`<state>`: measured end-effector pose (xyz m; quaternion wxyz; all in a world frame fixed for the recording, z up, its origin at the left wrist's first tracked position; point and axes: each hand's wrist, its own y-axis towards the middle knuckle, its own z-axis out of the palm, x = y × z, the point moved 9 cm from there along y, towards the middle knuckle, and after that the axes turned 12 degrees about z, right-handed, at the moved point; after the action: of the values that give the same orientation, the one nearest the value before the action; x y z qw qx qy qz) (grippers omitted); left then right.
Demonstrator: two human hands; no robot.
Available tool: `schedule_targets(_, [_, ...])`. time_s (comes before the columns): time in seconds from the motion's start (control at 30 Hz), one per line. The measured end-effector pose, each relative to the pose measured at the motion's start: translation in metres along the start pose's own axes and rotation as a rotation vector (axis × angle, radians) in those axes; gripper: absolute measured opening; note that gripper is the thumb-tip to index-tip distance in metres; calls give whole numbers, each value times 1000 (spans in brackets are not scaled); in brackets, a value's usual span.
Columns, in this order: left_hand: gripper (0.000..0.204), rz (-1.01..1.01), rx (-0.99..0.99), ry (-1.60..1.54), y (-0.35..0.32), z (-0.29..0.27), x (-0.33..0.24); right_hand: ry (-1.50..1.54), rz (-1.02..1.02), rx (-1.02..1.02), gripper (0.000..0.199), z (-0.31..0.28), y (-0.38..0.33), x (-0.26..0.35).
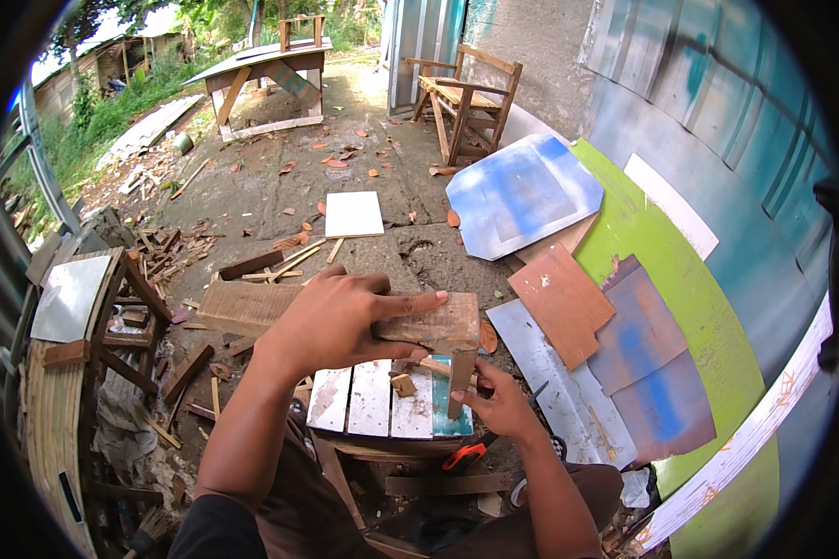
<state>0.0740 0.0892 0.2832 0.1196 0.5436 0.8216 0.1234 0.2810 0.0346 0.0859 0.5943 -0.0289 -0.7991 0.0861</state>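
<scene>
Well, a long brown plank [242,309] is up in the air, just over a little bench [368,410] with white slats and one blue-green slat. The left hand [336,315] is clamped over the plank, with its fingers on top and its thumb lower down. A short bit of wood [460,377] points down from the plank's right end, and the right hand [502,401] pinches it near the bottom. The two hands are apart. On the bench sits a small wood block [403,385]. An orange-handled tool [466,454] is near the bench's right front corner. Off to the right, a brown board [561,303] lies by a blue and white board [525,196]. Farther out, a white square [354,214] lies on the ground, and a wooden chair [464,98] stands near the wall.
</scene>
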Motion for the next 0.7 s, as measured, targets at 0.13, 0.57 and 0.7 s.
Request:
schedule_targets(0.13, [70,-54,71,-17,0,8,4,-83,70,23,77,-1,3,-10])
schedule_targets(0.57, [72,-1,-6,2,-2,6,0,402,-85,-137,41,-67,-30,47])
schedule_targets(0.7, [73,4,-7,-1,-8,7,4,398,-302,-274,25,-87,-46,96])
